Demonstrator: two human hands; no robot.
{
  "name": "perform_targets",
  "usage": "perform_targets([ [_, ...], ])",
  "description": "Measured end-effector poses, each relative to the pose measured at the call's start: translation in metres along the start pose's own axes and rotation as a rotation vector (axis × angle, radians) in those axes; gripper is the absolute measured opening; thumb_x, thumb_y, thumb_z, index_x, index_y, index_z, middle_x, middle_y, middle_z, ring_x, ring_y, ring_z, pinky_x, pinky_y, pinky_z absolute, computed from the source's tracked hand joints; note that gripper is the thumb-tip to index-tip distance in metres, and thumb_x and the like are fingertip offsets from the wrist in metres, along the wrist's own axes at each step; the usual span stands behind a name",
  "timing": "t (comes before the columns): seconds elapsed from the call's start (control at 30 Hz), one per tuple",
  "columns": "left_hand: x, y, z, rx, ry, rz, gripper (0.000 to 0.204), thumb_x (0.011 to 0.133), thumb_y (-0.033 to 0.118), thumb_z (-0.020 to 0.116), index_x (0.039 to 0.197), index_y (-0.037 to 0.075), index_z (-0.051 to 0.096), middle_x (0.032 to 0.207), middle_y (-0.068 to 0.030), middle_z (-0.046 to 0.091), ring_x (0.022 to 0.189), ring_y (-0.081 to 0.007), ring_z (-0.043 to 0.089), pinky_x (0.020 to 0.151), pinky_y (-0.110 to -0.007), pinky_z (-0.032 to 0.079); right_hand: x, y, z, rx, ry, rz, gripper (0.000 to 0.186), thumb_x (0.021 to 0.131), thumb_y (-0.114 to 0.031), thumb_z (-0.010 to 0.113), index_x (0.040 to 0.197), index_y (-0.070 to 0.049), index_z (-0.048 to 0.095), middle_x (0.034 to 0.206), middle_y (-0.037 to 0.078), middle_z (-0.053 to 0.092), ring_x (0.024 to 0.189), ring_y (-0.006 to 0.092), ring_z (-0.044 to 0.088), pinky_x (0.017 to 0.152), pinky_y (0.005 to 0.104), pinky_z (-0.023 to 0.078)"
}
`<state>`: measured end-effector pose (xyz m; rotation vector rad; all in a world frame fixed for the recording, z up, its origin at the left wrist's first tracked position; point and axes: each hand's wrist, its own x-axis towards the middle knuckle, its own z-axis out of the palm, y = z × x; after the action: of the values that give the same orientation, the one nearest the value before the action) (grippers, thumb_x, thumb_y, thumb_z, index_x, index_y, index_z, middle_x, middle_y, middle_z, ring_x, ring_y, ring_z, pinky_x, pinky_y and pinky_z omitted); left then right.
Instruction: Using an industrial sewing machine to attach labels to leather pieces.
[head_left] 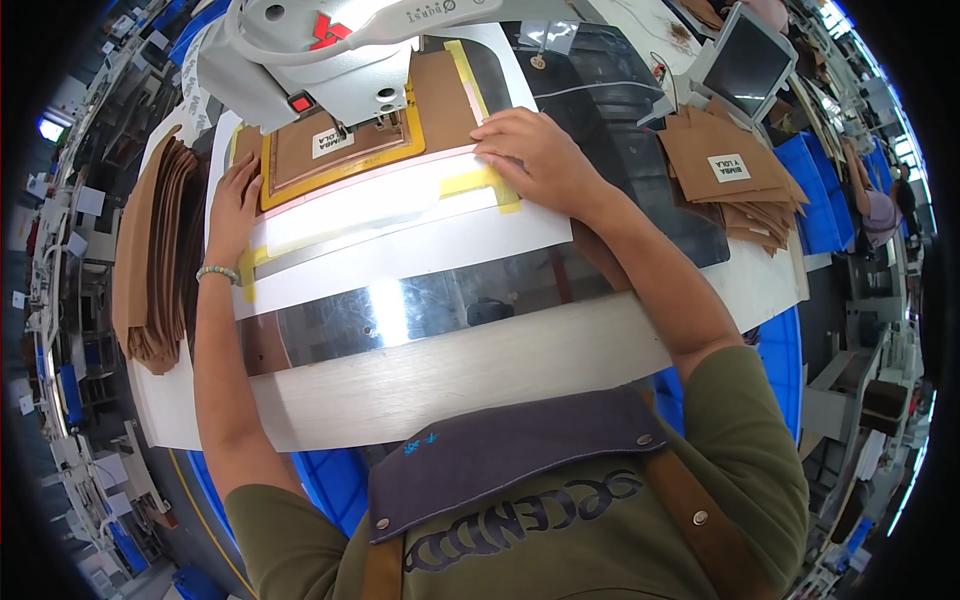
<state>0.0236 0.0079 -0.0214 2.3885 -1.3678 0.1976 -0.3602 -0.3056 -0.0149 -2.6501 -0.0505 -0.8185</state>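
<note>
A flat brown panel lies under the head of a white sewing machine. A yellow clamp frame rests on the panel, around a white printed label near the needle area. Beneath is a white sheet with strips of yellow tape. My left hand lies along the left edge beside the frame, fingers stretched out. At the panel's right edge my right hand rests palm down with fingers extended and the thumb apart. The machine head hides part of the panel.
A tall stack of brown panels stands at the left. More brown pieces are piled at the right, near a screen and a blue bin. The metal table plate runs along the front. Another person is at far right.
</note>
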Motion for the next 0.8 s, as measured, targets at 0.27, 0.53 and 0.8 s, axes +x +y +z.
perform_targets([
  [0.27, -0.001, -0.03, 0.004, 0.057, -0.011, 0.069, 0.048, 0.107, 0.021, 0.061, 0.152, 0.006, 0.061, 0.165, -0.0115, 0.053, 0.153, -0.0354, 0.046, 0.13, -0.044, 0.035, 0.005, -0.012, -0.014, 0.069, -0.037, -0.016, 0.02, 0.101, -0.012, 0.068, 0.117, -0.006, 0.08, 0.13, 0.01, 0.075, 0.127, 0.0278, 0.065, 0.108, 0.0407, 0.049],
  [0.53, -0.015, -0.028, -0.011, -0.093, -0.05, 0.017, 0.057, 0.105, 0.028, 0.066, 0.156, 0.006, 0.057, 0.167, -0.0105, 0.051, 0.154, -0.0329, 0.046, 0.13, -0.043, 0.033, -0.104, -0.122, -0.152, 0.536, -1.324, 0.272, 0.017, 0.093, -0.016, 0.069, 0.102, -0.004, 0.078, 0.092, 0.017, 0.076, 0.081, 0.0405, 0.073, 0.076, 0.048, 0.057],
  [0.8, 0.003, 0.028, 0.012, -0.001, -0.075, 0.168, 0.051, 0.108, 0.027, 0.061, 0.155, 0.008, 0.06, 0.167, -0.0062, 0.052, 0.154, -0.0395, 0.042, 0.13, -0.049, 0.032, -0.327, -0.157, -0.068, 0.013, -0.825, 0.863, 0.031, 0.096, -0.025, 0.067, 0.116, -0.004, 0.076, 0.111, 0.022, 0.078, 0.108, 0.043, 0.072, 0.092, 0.0493, 0.058],
])
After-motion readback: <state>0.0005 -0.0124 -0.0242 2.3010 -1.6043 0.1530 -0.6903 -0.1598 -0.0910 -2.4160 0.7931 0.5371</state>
